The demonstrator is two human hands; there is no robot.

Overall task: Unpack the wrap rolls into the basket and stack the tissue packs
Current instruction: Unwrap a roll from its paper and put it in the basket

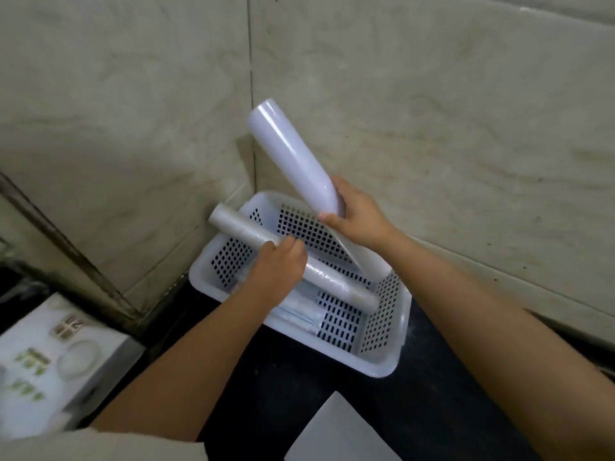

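Note:
A white perforated plastic basket (389, 361) sits on a dark counter in the corner of tiled walls. My left hand (276, 271) grips a translucent wrap roll (339, 282) held slantwise over the basket. My right hand (359, 214) holds the lower end of a white curled sheet or sleeve (289, 151) that points up and to the left, with a loose flap hanging down toward the basket. More pale rolls or packs (299, 314) lie inside the basket under my left hand.
A white box with green print (56, 361) stands on the left of the counter. A pale flat sheet (336, 434) lies at the near edge. Tiled walls close off the back and left.

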